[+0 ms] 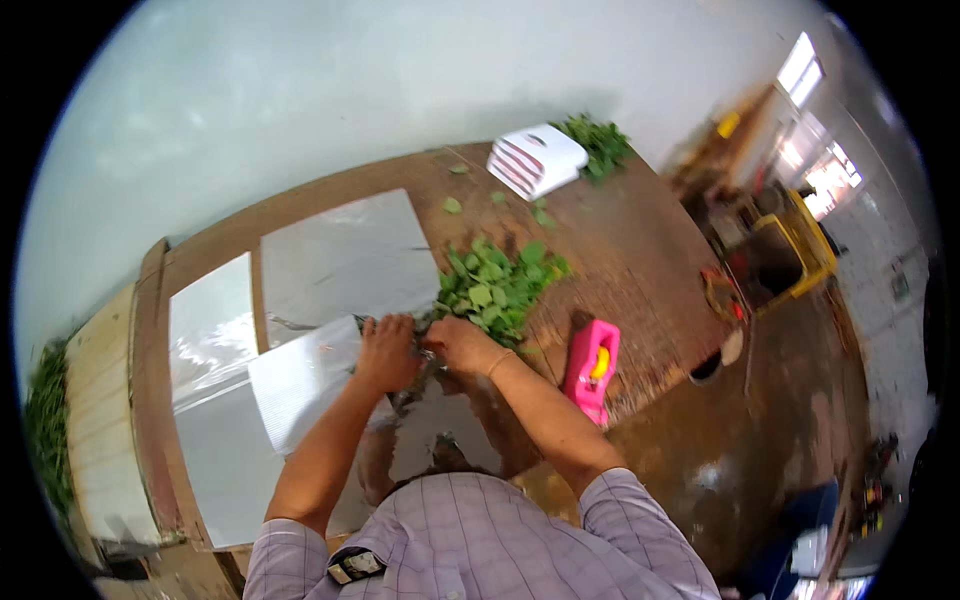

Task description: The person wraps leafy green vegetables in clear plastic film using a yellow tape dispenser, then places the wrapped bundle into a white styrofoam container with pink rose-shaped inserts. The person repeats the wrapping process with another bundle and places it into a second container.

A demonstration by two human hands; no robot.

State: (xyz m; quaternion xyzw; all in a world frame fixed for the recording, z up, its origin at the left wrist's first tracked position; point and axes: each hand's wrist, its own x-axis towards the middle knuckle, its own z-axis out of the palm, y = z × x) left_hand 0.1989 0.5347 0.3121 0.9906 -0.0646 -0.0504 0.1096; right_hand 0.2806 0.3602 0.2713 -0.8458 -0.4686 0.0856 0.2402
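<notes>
A bunch of leafy greens (490, 290) lies on the wooden table, leaves fanned to the far right. At its stem end my right hand (462, 345) is closed round the stems. My left hand (388, 352) is beside it, fingers curled down and pressed together; what they grip is hidden. Against the left hand's outer side lies a white ribbed sheet (300, 385). Under both forearms spreads a shiny plastic sheet (440, 425) with reflections. A pink tape dispenser (592, 375) with a yellow roll stands right of my right forearm.
Grey shiny sheets (345, 250) cover the table's left half. At the far edge is a white folded wrap (537, 160) with greens (597, 148) beyond it. Loose leaves (452, 205) dot the table. A yellow-framed object (800, 245) stands off the right side; more greens (48, 430) are far left.
</notes>
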